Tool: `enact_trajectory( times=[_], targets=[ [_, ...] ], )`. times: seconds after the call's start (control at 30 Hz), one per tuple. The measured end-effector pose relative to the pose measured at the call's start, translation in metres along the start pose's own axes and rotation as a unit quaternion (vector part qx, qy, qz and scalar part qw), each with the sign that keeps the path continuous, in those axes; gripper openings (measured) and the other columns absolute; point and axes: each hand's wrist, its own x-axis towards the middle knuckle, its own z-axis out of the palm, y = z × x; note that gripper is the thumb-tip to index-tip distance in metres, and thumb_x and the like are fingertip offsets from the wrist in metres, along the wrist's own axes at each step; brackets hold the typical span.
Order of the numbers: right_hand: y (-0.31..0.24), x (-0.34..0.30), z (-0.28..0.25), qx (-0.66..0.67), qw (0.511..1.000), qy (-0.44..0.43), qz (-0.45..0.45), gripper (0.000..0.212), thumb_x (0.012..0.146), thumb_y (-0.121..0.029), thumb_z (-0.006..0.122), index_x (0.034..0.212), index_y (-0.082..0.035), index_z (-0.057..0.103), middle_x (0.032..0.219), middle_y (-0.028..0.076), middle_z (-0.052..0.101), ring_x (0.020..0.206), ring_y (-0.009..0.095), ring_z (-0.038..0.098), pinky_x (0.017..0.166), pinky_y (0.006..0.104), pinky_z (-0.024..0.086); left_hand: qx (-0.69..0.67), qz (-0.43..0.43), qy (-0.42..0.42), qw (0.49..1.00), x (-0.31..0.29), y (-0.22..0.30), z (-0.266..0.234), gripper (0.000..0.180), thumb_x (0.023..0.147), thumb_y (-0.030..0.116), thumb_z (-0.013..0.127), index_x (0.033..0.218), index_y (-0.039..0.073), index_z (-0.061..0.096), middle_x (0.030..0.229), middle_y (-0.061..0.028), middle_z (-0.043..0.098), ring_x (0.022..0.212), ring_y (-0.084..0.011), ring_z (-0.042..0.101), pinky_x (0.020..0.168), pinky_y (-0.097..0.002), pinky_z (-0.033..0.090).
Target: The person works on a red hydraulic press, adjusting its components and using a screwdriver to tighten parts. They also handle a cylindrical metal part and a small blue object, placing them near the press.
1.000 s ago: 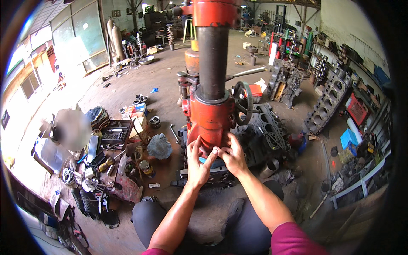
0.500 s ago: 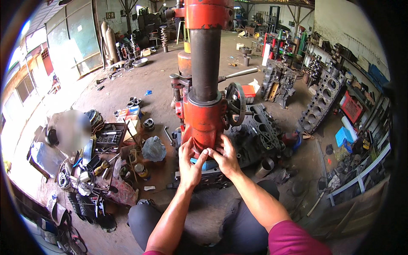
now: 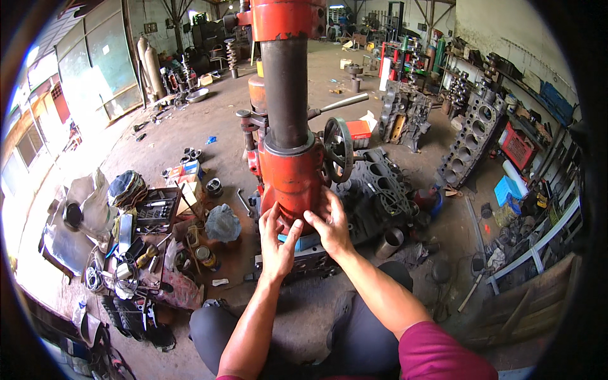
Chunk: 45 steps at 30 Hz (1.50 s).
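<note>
A red boring machine (image 3: 291,174) with a thick dark column (image 3: 285,95) stands upright in front of me on an engine block (image 3: 301,261). My left hand (image 3: 276,248) curves against the left of its lower red base, thumb pointing up and inward. From the right, my right hand (image 3: 332,229) wraps the same base, its thumb across the front. The two thumbs are apart, and the far fingertips are partly hidden behind the base. Between the hands, a blue piece (image 3: 303,241) shows under the base. A black handwheel (image 3: 339,149) sits on the machine's right side, above my right hand.
Right of the machine lie a gasket (image 3: 383,183) and a metal cylinder sleeve (image 3: 389,242). Another engine block (image 3: 470,142) leans farther right. At left are a socket tray (image 3: 156,206), a plastic bag (image 3: 222,223), a can (image 3: 206,256) and tangled cables (image 3: 126,277).
My thumbs, which met at the front of the base, have parted, the right hand shifting slightly up around it. The view has turned a little, so the scene sits farther left.
</note>
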Motion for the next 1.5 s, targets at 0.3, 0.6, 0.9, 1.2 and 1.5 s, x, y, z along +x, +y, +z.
enact_trajectory(
  times=[0.3, 0.6, 0.9, 1.2, 1.5],
  targets=[
    [0.007, -0.004, 0.005, 0.034, 0.997, -0.024, 0.068, 0.079, 0.088, -0.017, 0.081, 0.15, 0.006, 0.037, 0.144, 0.02, 0.047, 0.13, 0.031, 0.056, 0.109, 0.0422, 0.048, 0.021, 0.018, 0.069, 0.997, 0.002, -0.005, 0.001, 0.07, 0.094, 0.031, 0.076, 0.149, -0.001, 0.046, 0.138, -0.0154, 0.049, 0.117, -0.0232, 0.057, 0.103, -0.0389, 0.048],
    [0.006, -0.004, 0.003, 0.037, 0.995, -0.02, 0.085, 0.084, 0.087, -0.02, 0.083, 0.152, 0.003, 0.035, 0.147, 0.021, 0.046, 0.132, 0.032, 0.054, 0.113, 0.0446, 0.044, -0.05, -0.008, 0.024, 0.998, 0.002, -0.009, 0.004, 0.065, 0.1, 0.031, 0.069, 0.151, 0.0, 0.044, 0.136, -0.0165, 0.048, 0.117, -0.0235, 0.054, 0.102, -0.0366, 0.046],
    [0.007, -0.001, 0.006, 0.032, 0.999, 0.017, 0.038, 0.076, 0.088, -0.018, 0.081, 0.15, 0.0, 0.041, 0.144, 0.019, 0.047, 0.13, 0.03, 0.055, 0.109, 0.0431, 0.047, -0.031, -0.005, -0.002, 1.0, 0.002, -0.013, 0.001, 0.064, 0.101, 0.03, 0.068, 0.152, -0.001, 0.044, 0.137, -0.0144, 0.048, 0.121, -0.0234, 0.051, 0.105, -0.0373, 0.045],
    [-0.001, -0.002, -0.004, 0.064, 0.991, -0.05, 0.109, 0.073, 0.089, -0.02, 0.08, 0.148, 0.002, 0.043, 0.138, 0.023, 0.054, 0.122, 0.028, 0.061, 0.102, 0.0397, 0.052, 0.015, 0.0, 0.141, 0.99, 0.005, -0.005, 0.0, 0.053, 0.104, 0.029, 0.064, 0.145, -0.002, 0.049, 0.133, -0.017, 0.049, 0.12, -0.0282, 0.06, 0.104, -0.0414, 0.049],
    [0.003, 0.001, 0.001, -0.017, 0.997, 0.047, 0.051, 0.079, 0.086, -0.018, 0.082, 0.151, -0.002, 0.039, 0.147, 0.019, 0.045, 0.13, 0.031, 0.055, 0.106, 0.0436, 0.051, -0.033, -0.025, 0.046, 0.998, 0.003, -0.008, 0.006, 0.05, 0.103, 0.025, 0.066, 0.144, -0.001, 0.052, 0.135, -0.0148, 0.052, 0.117, -0.0231, 0.059, 0.1, -0.038, 0.051]
  ],
)
